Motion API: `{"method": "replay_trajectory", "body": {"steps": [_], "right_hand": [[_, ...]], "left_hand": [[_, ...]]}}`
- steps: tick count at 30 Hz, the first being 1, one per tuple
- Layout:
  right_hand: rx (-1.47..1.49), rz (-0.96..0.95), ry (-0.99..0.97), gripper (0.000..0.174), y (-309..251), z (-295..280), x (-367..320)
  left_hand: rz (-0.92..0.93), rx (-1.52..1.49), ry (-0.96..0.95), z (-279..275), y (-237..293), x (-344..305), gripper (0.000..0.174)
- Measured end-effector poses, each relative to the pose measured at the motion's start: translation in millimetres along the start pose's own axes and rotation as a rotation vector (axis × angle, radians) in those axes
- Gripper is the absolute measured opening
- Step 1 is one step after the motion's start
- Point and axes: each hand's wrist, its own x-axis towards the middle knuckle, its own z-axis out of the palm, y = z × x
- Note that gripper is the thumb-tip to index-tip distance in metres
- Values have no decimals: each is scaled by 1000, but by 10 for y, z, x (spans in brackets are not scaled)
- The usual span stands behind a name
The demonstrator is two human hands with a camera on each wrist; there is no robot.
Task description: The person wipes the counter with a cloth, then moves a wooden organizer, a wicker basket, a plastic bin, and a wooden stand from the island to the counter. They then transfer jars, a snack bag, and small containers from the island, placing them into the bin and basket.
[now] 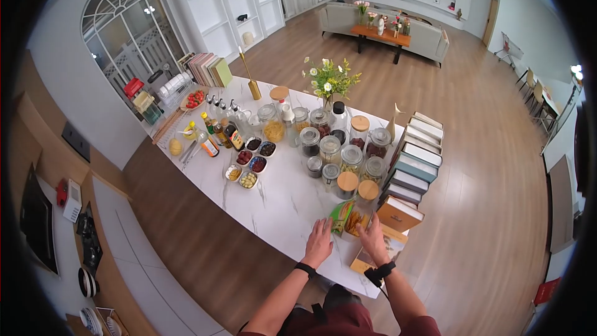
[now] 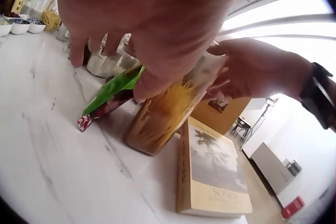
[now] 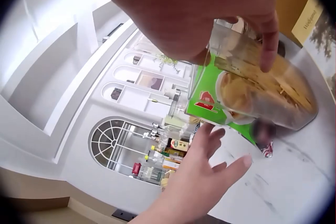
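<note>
A clear rectangular container (image 1: 356, 223) with yellow-brown strips inside stands near the front right of the marble table. My right hand (image 1: 373, 241) holds its upper part, one finger lying along the side in the right wrist view. Beside it is a green food packet (image 3: 210, 90) with a red label and a printed bowl. My left hand (image 1: 319, 242) is at the packet's left side, fingers spread and fairly straight (image 3: 207, 174). In the left wrist view the left thumb overlaps the packet and container edge. The container's top is hidden behind my hands.
Lidded glass jars (image 1: 347, 183) crowd the table just beyond the container. A book (image 2: 212, 169) lies flat to its right, below a row of upright books (image 1: 416, 162). Small bowls (image 1: 249, 179) and sauce bottles (image 1: 233, 137) stand further left. A flower vase (image 1: 329, 81) is at the back.
</note>
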Motion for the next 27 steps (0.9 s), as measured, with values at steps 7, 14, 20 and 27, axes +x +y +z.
{"method": "replay_trajectory", "body": {"steps": [7, 14, 20, 27], "right_hand": [[259, 278, -233, 81, -92, -20, 53], [283, 352, -259, 64, 381, 191, 61], [119, 211, -399, 54, 116, 117, 149], [-149, -136, -612, 66, -575, 435, -46]], "left_hand": [[-132, -250, 40, 404, 37, 462, 86], [-207, -374, 39, 296, 46, 412, 77], [-219, -418, 226, -136, -48, 73, 78], [-489, -482, 514, -523, -355, -1252, 66]]}}
